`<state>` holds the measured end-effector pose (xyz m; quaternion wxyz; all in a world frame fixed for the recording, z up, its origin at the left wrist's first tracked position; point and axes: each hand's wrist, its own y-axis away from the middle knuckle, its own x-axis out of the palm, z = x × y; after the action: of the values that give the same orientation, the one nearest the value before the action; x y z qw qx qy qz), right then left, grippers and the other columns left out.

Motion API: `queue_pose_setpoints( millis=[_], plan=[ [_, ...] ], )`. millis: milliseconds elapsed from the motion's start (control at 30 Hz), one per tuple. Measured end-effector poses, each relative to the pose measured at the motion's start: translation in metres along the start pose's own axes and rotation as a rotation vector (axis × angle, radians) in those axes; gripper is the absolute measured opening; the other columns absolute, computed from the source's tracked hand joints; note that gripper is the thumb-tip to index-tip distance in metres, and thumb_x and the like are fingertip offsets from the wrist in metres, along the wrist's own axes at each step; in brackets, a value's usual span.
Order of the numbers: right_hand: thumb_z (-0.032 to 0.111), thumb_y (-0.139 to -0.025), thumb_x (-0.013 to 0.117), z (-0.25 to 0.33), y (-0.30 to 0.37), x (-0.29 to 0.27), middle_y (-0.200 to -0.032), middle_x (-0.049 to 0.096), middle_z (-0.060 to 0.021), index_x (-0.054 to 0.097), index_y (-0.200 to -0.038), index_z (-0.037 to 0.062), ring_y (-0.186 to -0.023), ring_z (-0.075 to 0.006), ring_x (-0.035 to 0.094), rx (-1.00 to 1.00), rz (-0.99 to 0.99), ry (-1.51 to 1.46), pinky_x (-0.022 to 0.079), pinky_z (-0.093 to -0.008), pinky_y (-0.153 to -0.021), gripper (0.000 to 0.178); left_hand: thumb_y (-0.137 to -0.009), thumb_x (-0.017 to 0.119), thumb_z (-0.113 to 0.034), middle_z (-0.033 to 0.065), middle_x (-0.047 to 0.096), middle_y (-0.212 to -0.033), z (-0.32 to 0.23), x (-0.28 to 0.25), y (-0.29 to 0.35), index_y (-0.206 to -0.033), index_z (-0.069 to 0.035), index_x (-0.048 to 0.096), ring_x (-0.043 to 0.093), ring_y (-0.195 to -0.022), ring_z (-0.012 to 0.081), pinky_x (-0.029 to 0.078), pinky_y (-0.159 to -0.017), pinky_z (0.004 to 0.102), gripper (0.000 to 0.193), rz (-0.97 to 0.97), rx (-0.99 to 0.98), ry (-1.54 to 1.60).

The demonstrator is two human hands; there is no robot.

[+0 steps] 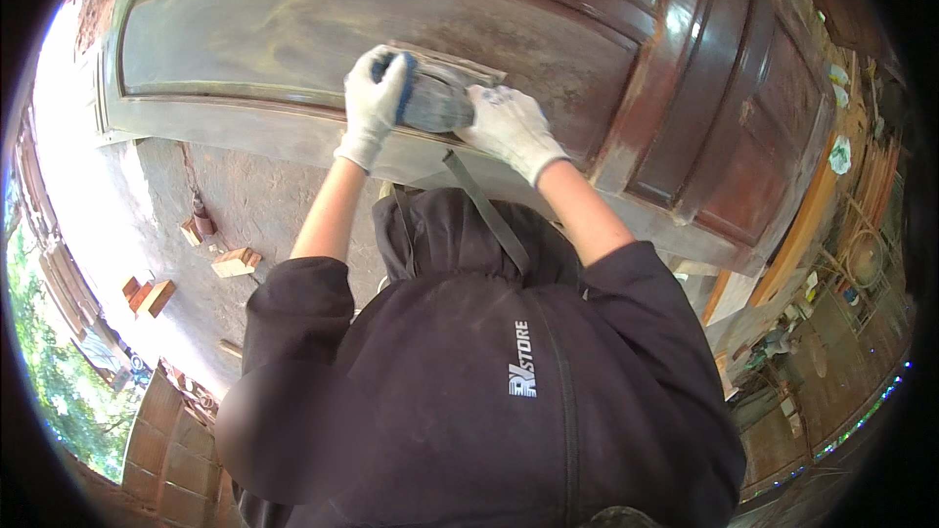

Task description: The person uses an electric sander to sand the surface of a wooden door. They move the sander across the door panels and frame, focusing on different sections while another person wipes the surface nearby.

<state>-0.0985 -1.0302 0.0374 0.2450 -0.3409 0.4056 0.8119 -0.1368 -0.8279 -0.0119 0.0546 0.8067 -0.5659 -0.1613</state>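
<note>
Grey sander-like tool (436, 104) over wooden door (245, 29), long axis roughly left-right, between both hands: left hand (374, 106) curled round near end, right hand (514, 127) gripping opposite end (fingertips partly hidden).

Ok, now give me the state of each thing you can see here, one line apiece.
Left hand, gloved, gripping the tool's blue end
Right hand, gloved, against the tool's right end; finger closure unclear
Grey and blue hand tool, held over the door; running or off, cannot tell
Panelled wooden door, dull and patchy on the long panel, glossier at right
Wood blocks, lying on the ground
</note>
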Motion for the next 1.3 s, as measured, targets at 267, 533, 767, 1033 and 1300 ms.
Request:
queue_pose_setpoints(
  millis=[267,533,767,1033,1300],
  plan=[
    [0.028,-0.077,0.069,-0.145,0.120,-0.006,-0.091,0.071,-0.0150,0.063,-0.096,0.0098,-0.092,-0.0311,0.070,0.111,0.073,0.134,0.054,-0.0436,-0.079,0.027,-0.088,0.067,-0.012,0.0060,0.065,-0.084,-0.029,0.174,0.096,-0.090,0.000,0.066,0.061,-0.077,0.0136,0.049,-0.074,0.0284,0.012,-0.002,0.052,-0.214],
    [0.037,-0.077,0.073,-0.193,0.056,-0.080,-0.107,0.071,-0.0179,0.063,-0.127,0.0117,-0.101,-0.0315,0.067,0.144,0.017,0.338,0.052,-0.0415,-0.093,0.057,-0.089,0.063,-0.032,0.0171,0.065,-0.077,-0.063,0.228,0.000,-0.084,-0.001,0.064,0.063,-0.075,0.0272,0.049,-0.074,0.0381,0.032,-0.089,0.191,-0.289],
    [0.044,-0.078,0.070,-0.195,0.049,-0.092,-0.109,0.070,-0.0212,0.066,-0.118,0.0027,-0.110,-0.0332,0.063,0.216,-0.029,0.320,0.050,-0.0424,-0.098,0.058,-0.086,0.062,-0.039,0.0196,0.068,-0.079,-0.067,0.238,-0.024,-0.084,-0.001,0.066,0.067,-0.077,0.0330,0.051,-0.074,0.0393,0.038,-0.024,0.158,-0.290],
    [0.029,-0.077,0.071,-0.151,0.128,0.006,-0.088,0.072,-0.0157,0.065,-0.092,0.0104,-0.087,-0.0321,0.071,0.102,0.046,0.212,0.056,-0.0432,-0.076,0.025,-0.087,0.067,-0.014,0.0122,0.065,-0.083,-0.027,0.178,0.107,-0.090,0.000,0.063,0.062,-0.075,0.0223,0.050,-0.074,0.0337,0.014,-0.016,0.099,-0.266],
    [0.028,-0.072,0.075,-0.173,0.060,-0.059,-0.099,0.072,-0.0161,0.069,-0.108,0.0105,-0.096,-0.0299,0.070,0.082,-0.013,0.308,0.056,-0.0420,-0.086,0.041,-0.090,0.064,-0.026,0.0153,0.064,-0.080,-0.052,0.200,0.019,-0.087,-0.002,0.064,0.061,-0.073,0.0220,0.050,-0.074,0.0355,0.024,-0.029,0.109,-0.260]
  ],
)
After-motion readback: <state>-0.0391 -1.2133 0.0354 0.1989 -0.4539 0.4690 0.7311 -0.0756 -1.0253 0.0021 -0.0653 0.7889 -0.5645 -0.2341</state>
